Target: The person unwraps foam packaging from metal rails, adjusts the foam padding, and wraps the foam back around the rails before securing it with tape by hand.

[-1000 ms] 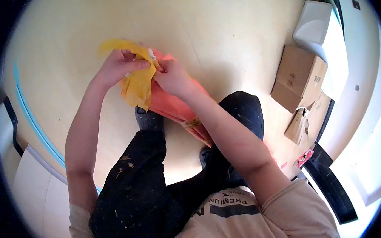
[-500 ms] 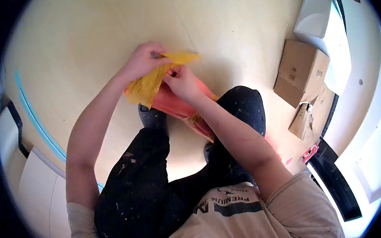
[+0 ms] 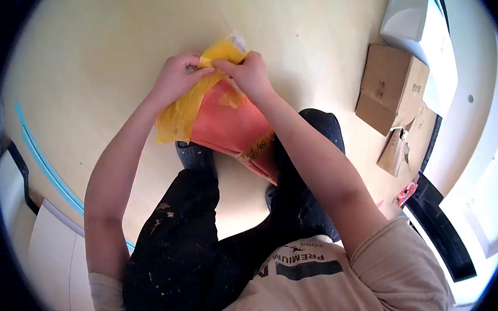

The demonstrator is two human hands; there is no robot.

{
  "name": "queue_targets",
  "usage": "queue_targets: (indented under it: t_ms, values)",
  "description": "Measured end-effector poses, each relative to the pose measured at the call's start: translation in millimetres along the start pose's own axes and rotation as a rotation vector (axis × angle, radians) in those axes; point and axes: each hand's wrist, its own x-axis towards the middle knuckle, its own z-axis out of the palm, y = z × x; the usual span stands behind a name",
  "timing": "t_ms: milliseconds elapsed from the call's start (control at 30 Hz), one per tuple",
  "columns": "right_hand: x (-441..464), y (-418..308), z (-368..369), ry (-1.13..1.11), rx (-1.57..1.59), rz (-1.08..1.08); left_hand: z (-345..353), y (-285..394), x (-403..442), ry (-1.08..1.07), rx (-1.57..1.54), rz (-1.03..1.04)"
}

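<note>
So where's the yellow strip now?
In the head view, the yellow strip is upper left, held by the left hand and right hand, at the left end of the red package.

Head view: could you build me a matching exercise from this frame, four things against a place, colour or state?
Things:
1. Yellow strip
2. Bundle
3. Trousers
4. Cardboard box

Descriptions:
A. Dark, with pale specks
B. Toward the picture's right side
C. Pinched by left hand and right hand
D. Coral red

Pairs: 1-C, 2-D, 3-A, 4-B
</note>
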Motion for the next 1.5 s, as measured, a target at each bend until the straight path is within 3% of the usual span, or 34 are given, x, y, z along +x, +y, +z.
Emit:
queue_targets:
  t_ms: [67,133,167,233,333,433,600,667,733,767,833,900,967,1000,1033,1067,1100,1167,1200,1267,1467,1500]
  values:
    - [1.0,-24.4,-0.8,-0.021,-0.389,0.084,-3.8,7.2,-7.3,-0.066,0.134,-0.070]
    - [1.0,-25.2,2.9,-0.013,-0.361,-0.008,-4.3,-4.0,-21.7,0.240,0.386,0.223]
    - [1.8,-25.3,5.4,0.008,-0.337,-0.104,-3.2,-8.1,-36.0,0.236,0.398,0.216]
    - [6.9,-23.0,8.5,0.012,-0.298,-0.123,4.3,-11.8,-76.3,0.517,0.311,0.100]
    - [13.1,-23.1,10.9,0.003,-0.288,-0.120,37.9,-20.3,-121.1,0.630,0.214,-0.009]
    - [27.1,-27.6,11.3,-0.004,-0.364,-0.095,52.5,-43.2,-115.2,0.748,0.207,0.038]
    - [29.2,-37.1,6.4,0.021,-0.518,0.025,55.3,-51.0,-106.1,0.770,0.214,0.040]
    - [21.9,-20.7,6.6,0.035,-0.198,0.176,50.6,-47.9,-114.0,0.753,0.177,0.030]
    - [13.6,-16.9,5.0,-0.011,-0.046,0.226,41.3,-38.8,-121.8,0.627,-0.133,0.002]
    - [8.2,-14.8,3.6,-0.053,0.105,0.277,36.0,-32.0,-126.8,0.626,-0.129,0.001]
    - [-11.0,-25.5,2.1,-0.083,0.202,0.297,26.7,-7.9,-138.9,0.529,0.200,0.028]
    - [-18.0,-31.1,3.1,-0.118,0.296,0.319,36.8,6.7,-148.4,0.556,0.204,-0.029]
    - [-15.0,-32.6,8.4,-0.162,0.349,0.239,43.5,13.3,-155.7,0.593,0.219,-0.074]
    - [-13.2,-35.9,15.1,-0.165,0.357,0.239,49.0,11.6,-160.7,0.642,0.026,-0.200]
    - [-11.3,-41.4,24.9,-0.110,0.176,0.084,52.9,9.8,-164.9,0.688,-0.173,-0.326]
    - [-9.5,-47.9,32.8,-0.054,-0.008,-0.070,52.0,6.7,-168.3,0.689,-0.174,-0.330]
    - [-10.0,-57.4,38.3,-0.057,-0.011,-0.068,48.1,1.3,-172.7,0.669,-0.248,-0.375]
    - [-17.2,-81.8,52.0,-0.208,-0.118,-0.432,40.5,-17.6,-180.2,0.647,-0.331,-0.378]
    - [-24.9,-94.7,60.7,-0.218,-0.117,-0.430,37.2,-27.0,-183.6,0.654,-0.332,-0.384]
    - [-42.3,-116.4,77.1,-0.469,0.074,-0.480,33.0,-38.8,-189.5,0.584,-0.615,-0.364]
    - [-60.6,-121.5,114.0,-0.711,-0.001,-0.674,9.0,-18.7,-198.2,0.602,-1.018,-0.359]
    - [-69.9,-130.5,117.3,-0.817,0.114,-0.559,5.7,-24.7,-205.4,0.590,-1.069,-0.360]
